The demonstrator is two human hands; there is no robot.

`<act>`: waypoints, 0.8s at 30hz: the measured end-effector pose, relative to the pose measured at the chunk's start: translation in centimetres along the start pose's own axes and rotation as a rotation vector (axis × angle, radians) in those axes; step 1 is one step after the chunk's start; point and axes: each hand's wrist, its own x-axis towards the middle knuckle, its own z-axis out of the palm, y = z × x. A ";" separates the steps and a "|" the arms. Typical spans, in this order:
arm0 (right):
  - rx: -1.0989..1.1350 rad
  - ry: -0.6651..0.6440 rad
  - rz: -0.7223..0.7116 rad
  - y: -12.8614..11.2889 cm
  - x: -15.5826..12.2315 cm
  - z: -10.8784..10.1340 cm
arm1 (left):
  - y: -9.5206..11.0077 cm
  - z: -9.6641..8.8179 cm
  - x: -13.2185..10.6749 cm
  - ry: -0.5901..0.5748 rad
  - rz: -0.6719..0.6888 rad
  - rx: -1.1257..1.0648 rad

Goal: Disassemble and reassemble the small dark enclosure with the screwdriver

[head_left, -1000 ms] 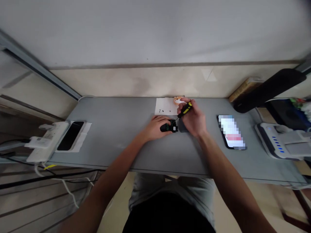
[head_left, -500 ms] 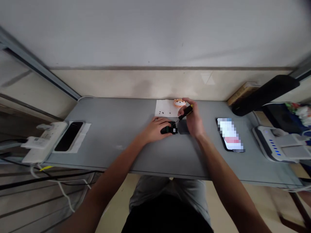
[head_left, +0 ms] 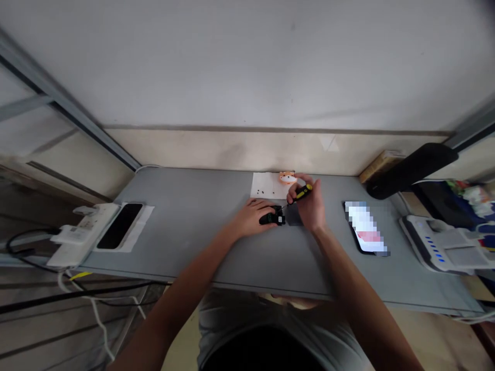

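My left hand (head_left: 255,217) is closed around a small black device (head_left: 275,218) with a bit of green circuit board showing, pressing it to the grey table. In my right hand (head_left: 314,208) is a black and yellow screwdriver (head_left: 303,192), tilted with its thin shaft pointing down-left to the device. Whether the tip touches a screw is too small to make out. A dark grey flat piece (head_left: 294,215) lies between the device and my right wrist, partly covered. Behind, a white paper (head_left: 266,181) carries several tiny dark bits, perhaps screws, and an orange-and-white animal-face item (head_left: 287,178).
To the right lie a lit phone (head_left: 365,229), a white power strip (head_left: 436,245) with plugs, and a black cylinder (head_left: 412,170) leaning by a box. At left are a dark phone (head_left: 120,226) on paper and another power strip (head_left: 87,226). A wall stands behind the table (head_left: 185,206).
The view has tilted up, so everything sits lower in the picture. The screwdriver has turned in my right fingers and shows more yellow. My left hand still holds the device.
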 end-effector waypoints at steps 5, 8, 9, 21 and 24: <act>-0.015 0.026 0.002 0.2 0.1 -0.7 | -0.4 0.5 0.0 0.019 0.000 -0.001; -0.048 0.058 -0.020 0.7 0.1 -0.9 | -0.5 0.6 0.0 0.020 0.004 -0.009; -0.066 0.072 -0.034 0.8 0.1 -0.9 | -0.5 0.6 0.0 0.016 0.006 -0.010; -0.048 -0.033 -0.026 0.6 0.1 -0.9 | -0.6 0.9 -0.1 0.051 0.027 0.011; -0.167 0.014 -0.081 1.2 0.2 -1.5 | -0.5 0.7 -0.2 0.039 0.034 0.007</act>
